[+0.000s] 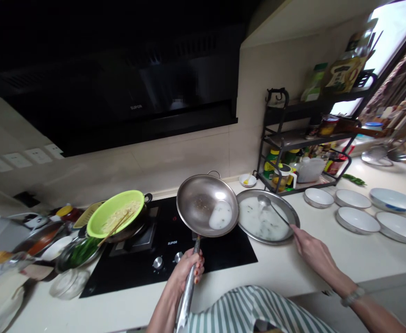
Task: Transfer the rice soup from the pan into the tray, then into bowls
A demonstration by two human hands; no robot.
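Observation:
My left hand (188, 268) is wrapped round the long handle of a steel wok (198, 206), tilted above the right side of the hob. A pool of milky white liquid (221, 214) lies at the wok's right side, with small brown bits near its middle. In my right hand (310, 245) is the handle of a metal ladle (264, 201). The ladle's bowl rests in or just over a wide round metal basin (295, 217) of whitish liquid with dark green flecks. The basin stands on the counter, close to the wok's right rim.
A green colander (94, 222) with pale strips and chopsticks sits over a pan on the left burner. Several shallow white bowls (357, 220) stand at the right. Behind the basin is a black spice rack (268, 134). A dark range hood (137, 125) overhangs the black hob (217, 259).

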